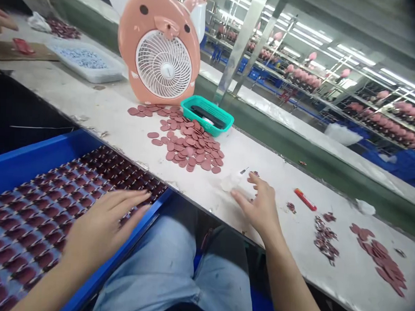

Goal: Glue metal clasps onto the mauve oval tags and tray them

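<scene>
My left hand [99, 226] is over the blue tray [32, 154], its fingers stretched out and nothing visible in them. Rows of small dark-red pieces [48, 210] fill that tray. Above the white table, my right hand [262, 206] has thumb and fingers apart, beside a blurry translucent bottle [230, 181] with a thin dark tip. Whether the thumb touches the bottle is unclear. A spread pile of flat reddish-pink ovals [194, 148] lies left of the bottle. Small shiny brown pieces [324, 241] and a red marker-like object [305, 199] lie right of my right hand.
An orange animal-shaped fan [126, 37] stands at the back, beside a green basket [226, 121] holding dark items. More ovals [380, 257] lie far right. A white tub [109, 73] of bluish pieces and another person's hand [3, 22] are at the left.
</scene>
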`<state>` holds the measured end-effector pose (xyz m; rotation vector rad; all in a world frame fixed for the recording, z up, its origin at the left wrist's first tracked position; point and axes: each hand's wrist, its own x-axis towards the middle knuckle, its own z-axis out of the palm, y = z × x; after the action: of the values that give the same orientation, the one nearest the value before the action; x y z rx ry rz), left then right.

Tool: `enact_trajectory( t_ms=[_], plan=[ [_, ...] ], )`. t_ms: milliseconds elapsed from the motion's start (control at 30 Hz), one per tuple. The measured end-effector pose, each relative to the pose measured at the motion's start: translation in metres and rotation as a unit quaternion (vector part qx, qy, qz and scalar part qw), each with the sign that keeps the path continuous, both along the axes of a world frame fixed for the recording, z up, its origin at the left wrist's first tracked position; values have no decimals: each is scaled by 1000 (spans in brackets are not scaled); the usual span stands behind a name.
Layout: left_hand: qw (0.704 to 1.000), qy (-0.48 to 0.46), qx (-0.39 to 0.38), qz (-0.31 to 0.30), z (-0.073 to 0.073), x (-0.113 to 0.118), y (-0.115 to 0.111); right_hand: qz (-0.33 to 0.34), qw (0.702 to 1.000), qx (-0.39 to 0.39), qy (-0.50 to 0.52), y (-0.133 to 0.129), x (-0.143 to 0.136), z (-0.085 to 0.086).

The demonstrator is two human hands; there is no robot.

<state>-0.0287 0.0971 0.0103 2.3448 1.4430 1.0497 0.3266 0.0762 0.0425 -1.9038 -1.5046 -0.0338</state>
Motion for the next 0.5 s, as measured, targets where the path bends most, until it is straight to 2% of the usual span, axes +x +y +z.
enact_trajectory(
  t_ms=[33,100,200,333,400,500],
  plan=[
    [996,60,52,-30,7,23,18,13,999,-24,17,8,-2,0],
    [989,100,80,-71,15,58,47,34,996,-53,57,21,-9,0],
    [981,132,96,-103,15,82,69,52,989,-64,125,25,-21,2],
    [972,122,139,-145,0,78,57,74,962,-43,260,-1,-36,4],
    [968,94,174,-153,-8,72,45,89,932,-34,350,-19,-49,1],
    [961,41,230,-145,-15,65,26,98,871,-55,478,-38,-74,-7]
  ],
)
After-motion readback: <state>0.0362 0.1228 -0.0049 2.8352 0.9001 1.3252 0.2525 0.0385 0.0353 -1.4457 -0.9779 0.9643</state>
